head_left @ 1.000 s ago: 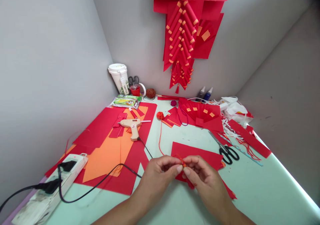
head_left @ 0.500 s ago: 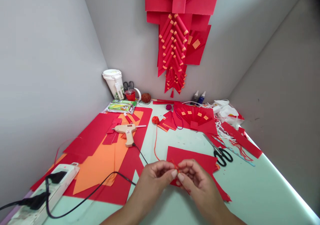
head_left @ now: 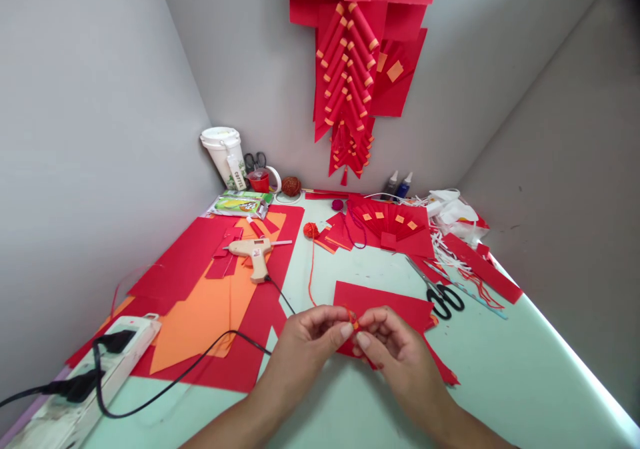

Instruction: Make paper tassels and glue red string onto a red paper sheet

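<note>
Both hands pinch one small red piece above the red paper sheet.

The left hand reaches in from below, wrist low, thumb and forefinger clamped on the piece. The right hand mirrors it, its fingertips gripping the same piece from the other side and its other fingers loosely curled. The piece hangs just over the sheet's near edge. A red thread runs from the yarn ball toward the left hand. Scissors lie near, right of the sheet.
</note>
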`<control>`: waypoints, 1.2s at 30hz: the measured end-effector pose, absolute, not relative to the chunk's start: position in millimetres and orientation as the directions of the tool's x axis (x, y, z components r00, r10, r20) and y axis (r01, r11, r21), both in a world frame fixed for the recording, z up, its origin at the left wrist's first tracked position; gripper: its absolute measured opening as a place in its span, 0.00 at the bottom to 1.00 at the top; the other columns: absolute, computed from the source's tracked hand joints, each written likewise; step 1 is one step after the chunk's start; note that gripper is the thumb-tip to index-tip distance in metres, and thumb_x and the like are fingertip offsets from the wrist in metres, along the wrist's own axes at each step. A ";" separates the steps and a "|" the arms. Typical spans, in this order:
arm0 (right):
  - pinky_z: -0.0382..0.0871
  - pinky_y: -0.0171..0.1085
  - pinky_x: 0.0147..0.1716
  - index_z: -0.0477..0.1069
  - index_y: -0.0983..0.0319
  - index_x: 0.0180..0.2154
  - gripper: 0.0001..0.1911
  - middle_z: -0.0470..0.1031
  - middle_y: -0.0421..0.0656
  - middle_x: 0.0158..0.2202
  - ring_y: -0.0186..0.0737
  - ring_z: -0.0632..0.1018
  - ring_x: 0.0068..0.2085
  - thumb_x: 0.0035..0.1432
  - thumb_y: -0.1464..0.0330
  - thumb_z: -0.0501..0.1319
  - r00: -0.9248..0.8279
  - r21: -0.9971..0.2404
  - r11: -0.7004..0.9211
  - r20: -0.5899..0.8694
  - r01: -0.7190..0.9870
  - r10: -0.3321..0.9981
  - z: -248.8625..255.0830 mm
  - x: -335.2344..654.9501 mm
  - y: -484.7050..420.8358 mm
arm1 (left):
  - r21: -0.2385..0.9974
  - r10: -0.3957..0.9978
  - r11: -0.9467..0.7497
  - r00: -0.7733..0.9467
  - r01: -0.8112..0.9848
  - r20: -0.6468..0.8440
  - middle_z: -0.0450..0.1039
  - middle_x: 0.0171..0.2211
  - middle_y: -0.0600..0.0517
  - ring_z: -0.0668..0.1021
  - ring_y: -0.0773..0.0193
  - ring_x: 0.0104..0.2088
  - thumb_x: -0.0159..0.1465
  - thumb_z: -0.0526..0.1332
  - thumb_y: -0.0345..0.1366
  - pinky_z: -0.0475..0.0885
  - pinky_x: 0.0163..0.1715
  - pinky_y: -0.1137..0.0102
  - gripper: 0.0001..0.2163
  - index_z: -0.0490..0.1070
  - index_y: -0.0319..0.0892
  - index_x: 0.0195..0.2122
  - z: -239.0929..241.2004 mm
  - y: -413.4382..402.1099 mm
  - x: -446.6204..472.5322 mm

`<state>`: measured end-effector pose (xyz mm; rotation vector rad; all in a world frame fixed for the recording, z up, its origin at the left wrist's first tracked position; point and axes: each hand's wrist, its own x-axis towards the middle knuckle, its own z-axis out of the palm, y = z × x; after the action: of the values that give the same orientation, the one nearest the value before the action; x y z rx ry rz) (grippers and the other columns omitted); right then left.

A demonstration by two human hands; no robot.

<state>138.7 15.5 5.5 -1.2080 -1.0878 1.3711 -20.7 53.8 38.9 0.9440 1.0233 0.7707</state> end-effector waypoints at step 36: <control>0.65 0.35 0.31 0.71 0.60 0.36 0.13 0.71 0.39 0.28 0.37 0.73 0.30 0.58 0.58 0.64 -0.070 -0.992 -0.118 -0.115 -0.048 0.991 2.5 135.9 12.9 | 0.931 0.883 0.342 0.385 -0.129 -0.270 0.74 0.26 0.54 0.74 0.67 0.29 0.54 0.71 0.42 0.68 0.33 0.73 0.12 0.76 0.38 0.30 40.6 51.8 -23.0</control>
<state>135.9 12.9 2.5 -1.2232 -1.1618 1.3688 -23.0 51.8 40.6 0.9937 0.9386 0.8021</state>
